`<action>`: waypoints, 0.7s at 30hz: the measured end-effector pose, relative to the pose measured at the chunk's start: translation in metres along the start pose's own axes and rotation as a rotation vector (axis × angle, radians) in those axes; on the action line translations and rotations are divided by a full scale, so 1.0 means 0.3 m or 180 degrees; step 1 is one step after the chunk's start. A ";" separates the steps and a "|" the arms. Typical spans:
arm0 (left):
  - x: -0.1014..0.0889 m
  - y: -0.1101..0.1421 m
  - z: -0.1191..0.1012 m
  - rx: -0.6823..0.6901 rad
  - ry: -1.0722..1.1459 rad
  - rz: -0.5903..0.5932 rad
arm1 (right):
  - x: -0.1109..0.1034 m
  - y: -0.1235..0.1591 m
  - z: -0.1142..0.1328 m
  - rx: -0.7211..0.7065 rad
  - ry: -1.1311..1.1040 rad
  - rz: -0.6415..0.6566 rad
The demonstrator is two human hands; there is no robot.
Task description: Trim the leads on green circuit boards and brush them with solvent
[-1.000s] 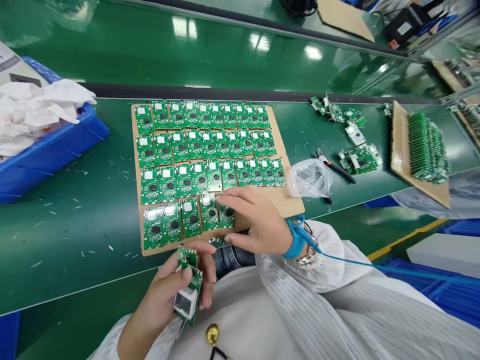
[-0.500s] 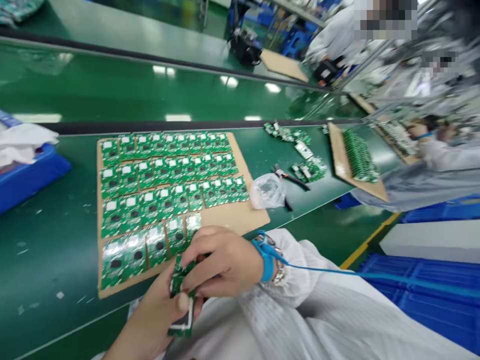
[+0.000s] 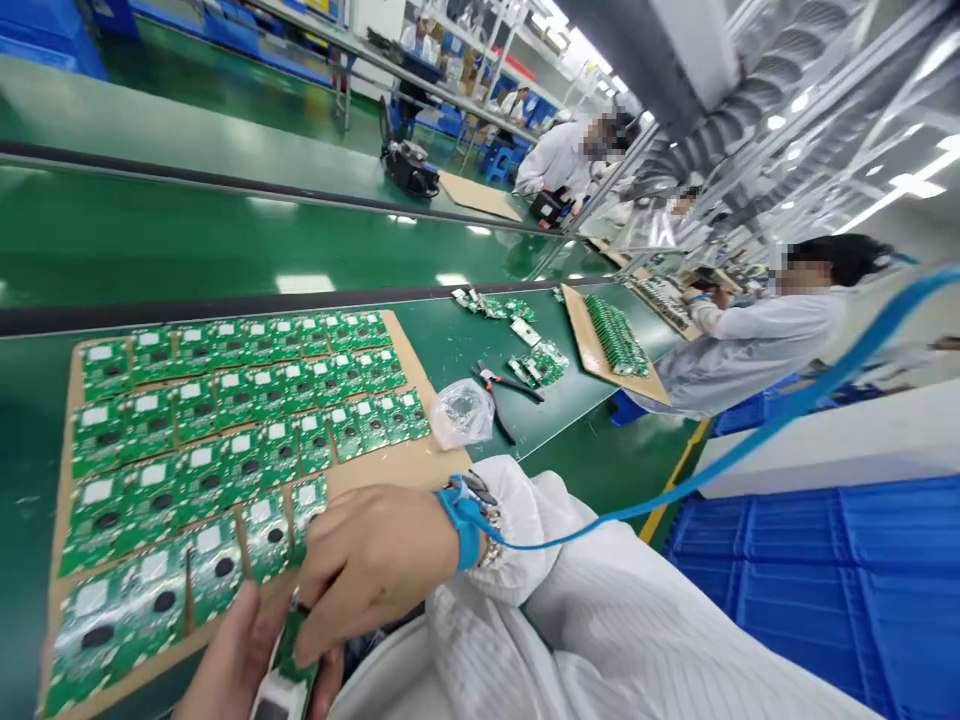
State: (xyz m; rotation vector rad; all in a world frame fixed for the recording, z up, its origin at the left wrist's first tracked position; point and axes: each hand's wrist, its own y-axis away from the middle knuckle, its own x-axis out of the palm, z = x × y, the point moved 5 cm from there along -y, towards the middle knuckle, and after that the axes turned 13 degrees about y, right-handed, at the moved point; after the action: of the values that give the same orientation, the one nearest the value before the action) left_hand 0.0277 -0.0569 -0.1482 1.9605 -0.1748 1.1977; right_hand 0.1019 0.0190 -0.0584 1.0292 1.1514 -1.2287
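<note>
Board [image 3: 289, 645] pinched between thumb and fingers of my left hand [image 3: 232, 660]; right hand [image 3: 375, 560] curls over it, grip unclear from here.

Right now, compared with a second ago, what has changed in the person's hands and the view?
The right hand has moved from above the rows of circuit boards down onto the left hand, over the held green circuit board; whether it grips that board is unclear. The view has swung right. The rows on the cardboard sheet and the pliers stayed put.

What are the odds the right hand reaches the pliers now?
Probably yes: the pliers lie uncovered on the bench, and only the soft plastic bag beside them sits near the right hand's path.
</note>
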 end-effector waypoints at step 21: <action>-0.047 0.113 -0.013 0.0311 0.0095 -0.1409 | 0.097 0.086 -0.294 0.2270 -0.1451 0.0086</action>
State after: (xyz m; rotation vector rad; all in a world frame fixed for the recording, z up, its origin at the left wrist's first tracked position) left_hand 0.0008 -0.0806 -0.1393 1.9297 0.3243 0.9542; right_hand 0.1196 0.1038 -0.1007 1.1754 0.3349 -1.7939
